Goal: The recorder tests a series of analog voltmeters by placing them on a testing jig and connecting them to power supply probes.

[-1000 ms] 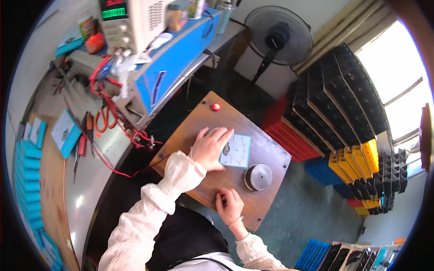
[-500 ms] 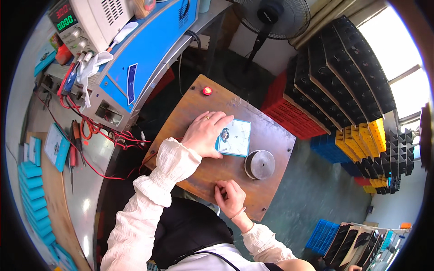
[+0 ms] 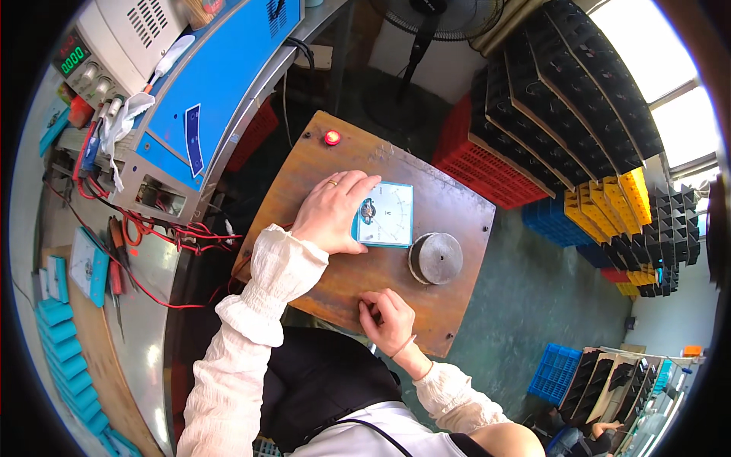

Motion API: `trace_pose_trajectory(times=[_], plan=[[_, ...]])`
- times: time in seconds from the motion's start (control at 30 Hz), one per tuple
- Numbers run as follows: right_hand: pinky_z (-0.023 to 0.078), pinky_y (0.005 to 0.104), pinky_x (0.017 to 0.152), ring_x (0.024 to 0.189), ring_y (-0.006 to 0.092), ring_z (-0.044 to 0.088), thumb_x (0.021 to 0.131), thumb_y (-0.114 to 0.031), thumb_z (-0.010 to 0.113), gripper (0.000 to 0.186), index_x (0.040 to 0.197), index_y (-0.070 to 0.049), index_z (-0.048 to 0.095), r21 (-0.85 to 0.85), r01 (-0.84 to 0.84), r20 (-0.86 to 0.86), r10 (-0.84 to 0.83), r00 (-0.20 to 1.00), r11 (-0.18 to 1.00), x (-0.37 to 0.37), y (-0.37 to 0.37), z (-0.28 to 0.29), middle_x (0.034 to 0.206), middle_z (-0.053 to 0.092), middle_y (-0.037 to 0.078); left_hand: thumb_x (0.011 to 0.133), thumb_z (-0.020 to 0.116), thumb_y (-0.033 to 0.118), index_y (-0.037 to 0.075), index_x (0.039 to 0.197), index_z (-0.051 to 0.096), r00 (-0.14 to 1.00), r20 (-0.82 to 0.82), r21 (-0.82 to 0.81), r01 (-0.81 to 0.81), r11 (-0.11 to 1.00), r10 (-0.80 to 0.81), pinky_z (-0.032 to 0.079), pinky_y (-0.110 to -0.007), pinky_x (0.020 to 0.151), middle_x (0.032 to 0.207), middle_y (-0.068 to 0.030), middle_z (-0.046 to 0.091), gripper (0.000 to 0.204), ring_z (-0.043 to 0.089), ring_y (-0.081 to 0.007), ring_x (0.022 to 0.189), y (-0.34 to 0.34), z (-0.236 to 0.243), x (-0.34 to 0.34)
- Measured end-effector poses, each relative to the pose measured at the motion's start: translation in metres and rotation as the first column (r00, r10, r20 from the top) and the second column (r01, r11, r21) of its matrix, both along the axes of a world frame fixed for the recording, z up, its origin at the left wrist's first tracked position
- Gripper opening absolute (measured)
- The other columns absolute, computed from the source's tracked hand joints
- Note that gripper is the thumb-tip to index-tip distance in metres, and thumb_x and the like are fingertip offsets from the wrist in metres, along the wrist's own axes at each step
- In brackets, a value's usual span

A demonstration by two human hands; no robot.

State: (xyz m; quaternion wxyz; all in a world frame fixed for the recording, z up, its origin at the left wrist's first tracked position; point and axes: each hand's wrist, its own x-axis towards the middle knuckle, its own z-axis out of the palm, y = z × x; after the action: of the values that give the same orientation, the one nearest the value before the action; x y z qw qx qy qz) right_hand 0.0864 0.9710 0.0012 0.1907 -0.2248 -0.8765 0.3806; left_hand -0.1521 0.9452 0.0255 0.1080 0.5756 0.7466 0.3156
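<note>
A square panel meter with a white dial and light-blue edges sits on the brown wooden board. My left hand grips it from its left side, fingers along the far edge and thumb at the near edge. Just right of the meter stands a round grey metal weight or disc, apart from both hands. My right hand rests near the board's front edge with fingers curled in. Whatever may be inside those fingers is hidden. A red lit button glows at the board's far left corner.
On the left bench, a power supply and a blue instrument case stand above red leads, another meter and teal boxes. Right are black divider trays, red crates and a fan. Someone is at lower right.
The whole view has shifted slightly, and more of the other person shows at lower right. My left hand stays on the meter, and my right hand remains curled at the board's front.
</note>
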Motion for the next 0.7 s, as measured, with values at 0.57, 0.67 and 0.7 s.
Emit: trace_pose_trajectory(times=[0.57, 0.67, 0.7], plan=[[0.054, 0.0293, 0.076, 0.084, 0.0206, 0.065, 0.094, -0.005, 0.061, 0.058, 0.148, 0.003, 0.040, -0.041, -0.311, -0.108, 0.305, 0.946, 0.950, -0.053, -0.006, 0.019, 0.122, 0.063, 0.015, 0.057, 0.085, 0.034, 0.008, 0.134, 0.053, 0.890, -0.143, 0.147, -0.412, 0.899, 0.432, 0.040, -0.050, 0.103, 0.132, -0.0130, 0.055, 0.087, 0.050, -0.0365, 0.121, -0.092, 0.038, -0.005], [0.045, 0.0385, 0.103, 0.130, 0.0256, 0.049, 0.109, -0.025, 0.038, 0.062, 0.160, -0.003, 0.010, -0.513, -0.427, -0.345, 0.276, 0.897, 0.745, -0.025, -0.091, 0.010, 0.159, 0.030, 0.013, 0.067, 0.083, 0.035, 0.004, 0.148, 0.041, 0.827, 0.005, 0.112, -0.559, 0.822, 0.562, 0.039, -0.051, 0.107, 0.140, -0.0167, 0.047, 0.097, 0.044, -0.0400, 0.129, -0.177, 0.034, 0.080], [0.040, 0.0422, 0.109, 0.135, 0.0287, 0.044, 0.109, -0.033, 0.038, 0.066, 0.161, -0.005, 0.006, -0.708, -0.192, -0.240, 0.025, 0.970, 0.680, -0.018, -0.125, 0.007, 0.160, 0.028, 0.013, 0.066, 0.086, 0.030, 0.001, 0.150, 0.036, 0.782, 0.212, 0.212, -0.623, 0.753, 0.587, 0.036, -0.052, 0.110, 0.142, -0.0198, 0.043, 0.102, 0.043, -0.0417, 0.130, -0.204, 0.031, 0.107]])
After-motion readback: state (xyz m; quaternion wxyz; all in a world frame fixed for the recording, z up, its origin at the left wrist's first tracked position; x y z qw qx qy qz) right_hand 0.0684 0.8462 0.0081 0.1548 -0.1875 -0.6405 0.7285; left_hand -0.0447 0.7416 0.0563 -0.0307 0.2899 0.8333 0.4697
